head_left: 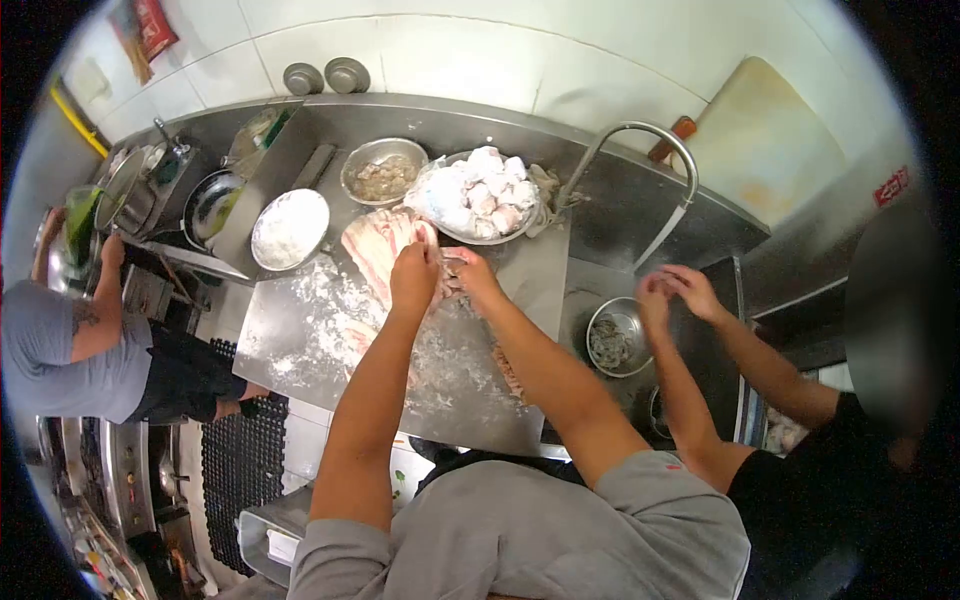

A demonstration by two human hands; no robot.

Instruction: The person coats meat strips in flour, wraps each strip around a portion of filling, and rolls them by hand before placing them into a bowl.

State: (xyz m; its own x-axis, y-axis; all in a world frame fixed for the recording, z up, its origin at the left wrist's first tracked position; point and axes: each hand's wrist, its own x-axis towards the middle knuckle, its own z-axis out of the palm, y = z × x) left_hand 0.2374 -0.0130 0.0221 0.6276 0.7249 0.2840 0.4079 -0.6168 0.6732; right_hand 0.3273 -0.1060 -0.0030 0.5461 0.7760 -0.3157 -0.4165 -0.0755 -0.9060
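My left hand [415, 272] and my right hand [470, 276] meet over the floured steel counter [300, 340], both gripping a small piece of meat [447, 283] between the fingertips. Just beyond them lies a pile of sliced raw meat [372, 245]. Behind that stands a metal tray of white floured meat rolls [477, 195]. A pan of flour [289, 229] sits to the left of the pile.
A bowl of filling [383, 177] stands at the back. To the right, another person's hands [672, 293] work above a metal bowl [619, 338] in the sink under a tap [650, 140]. A third person in grey [70, 350] stands at the left by pots.
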